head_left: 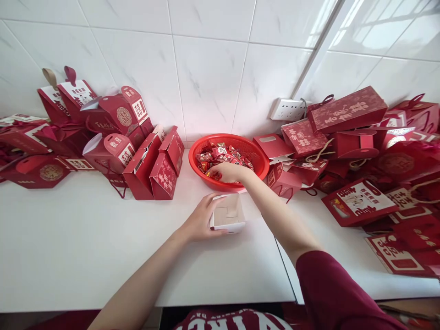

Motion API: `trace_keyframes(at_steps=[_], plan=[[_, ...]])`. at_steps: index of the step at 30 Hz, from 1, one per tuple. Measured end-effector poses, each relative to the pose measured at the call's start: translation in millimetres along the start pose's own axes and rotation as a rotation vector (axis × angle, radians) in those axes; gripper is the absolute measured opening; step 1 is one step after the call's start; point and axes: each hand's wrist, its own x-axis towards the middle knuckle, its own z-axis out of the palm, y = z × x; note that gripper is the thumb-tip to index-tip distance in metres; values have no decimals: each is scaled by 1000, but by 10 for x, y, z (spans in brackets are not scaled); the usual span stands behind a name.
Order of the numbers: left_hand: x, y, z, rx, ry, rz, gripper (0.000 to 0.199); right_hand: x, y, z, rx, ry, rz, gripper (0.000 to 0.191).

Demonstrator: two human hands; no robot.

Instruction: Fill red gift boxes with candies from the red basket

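Observation:
My left hand (pixel 201 219) is wrapped around the left side of a small white box (pixel 237 225), thumb at the near side and fingers at the far side. The box stands on the white table with its top open, and I see bare cardboard inside. Just behind it is a red plastic basket (pixel 263 160) with many red wrapped candies (pixel 220 151). My right hand (pixel 228 172) reaches into this basket from the right. Its fingers are bent and closed on wrapped candy, with a bit of yellow at the fingertips; the fingers partly hide what they grip.
Red gift boxes (pixel 165 176) stand and lie in a group to the left. A larger heap of red boxes (pixel 364 201) fills the right side. A white power strip (pixel 288 109) sits against the tiled wall. A seam (pixel 285 266) divides the white table (pixel 85 247).

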Motion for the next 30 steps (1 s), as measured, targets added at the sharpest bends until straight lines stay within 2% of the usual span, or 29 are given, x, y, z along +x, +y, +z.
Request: trace_keyframes(at_steps=[2,5,10,12,15,17,21,24,27,30], plan=[[-3,-17,-7,13,11,-26,95,106,43,40,-25,-50,20,63],[-4,-42,-19,16,31,-50,97,186,99,130,-56,-8,48,62],[3,-40,-35,23,-2,-11,99,86,174,213,5,149,61,33],[4,-26,-41,23,-20,1,98,-30,211,202,51,259,73,25],[5,-7,-47,19,-34,13,97,-256,258,198,114,453,105,25],[7,-3,-48,16,-42,14,96,-402,288,223,232,577,118,25],[12,-7,-42,7,-42,8,95,-554,399,296,560,858,182,36],[12,-7,-37,3,-39,14,94,-538,524,324,612,997,276,46],[10,-4,-36,2,-39,12,94,-483,619,304,647,1012,313,52],[9,-6,-36,1,-44,-1,95,-430,678,226,629,898,321,48]])
